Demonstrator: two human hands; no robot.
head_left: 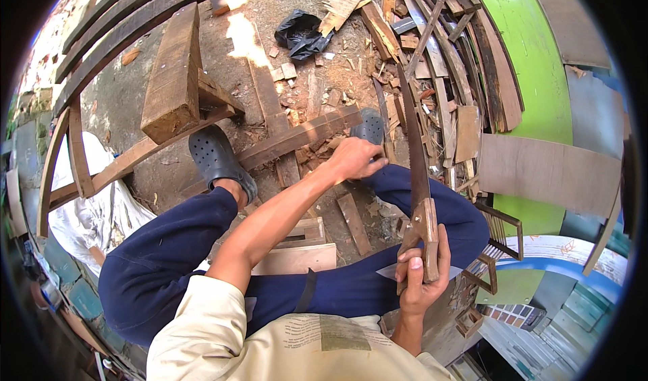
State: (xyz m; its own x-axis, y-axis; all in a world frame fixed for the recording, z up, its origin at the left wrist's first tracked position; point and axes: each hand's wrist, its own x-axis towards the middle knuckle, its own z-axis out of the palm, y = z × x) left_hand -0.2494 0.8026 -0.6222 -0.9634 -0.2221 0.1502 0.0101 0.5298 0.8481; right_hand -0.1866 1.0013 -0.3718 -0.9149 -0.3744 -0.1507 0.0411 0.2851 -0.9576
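My right hand point(424, 273) is wrapped round the wooden handle point(426, 229) of a handsaw. The saw's long brown blade point(413, 134) points up and away, its tip near the scrap wood. My left hand point(358, 158) is stretched forward over my right shin, its fingers curled inward. Its palm is hidden, so I cannot tell whether it holds anything. Just beyond that hand, a wooden beam point(297, 137) lies slanted between my two dark clogs point(219, 158).
A thick wooden block point(172, 77) rests on a slatted frame at the left. Wood strips point(466, 77) are heaped at the right beside a green panel point(533, 64). A black plastic bag point(300, 35) lies among chips ahead. Small wooden frames point(499, 229) stand near my right knee.
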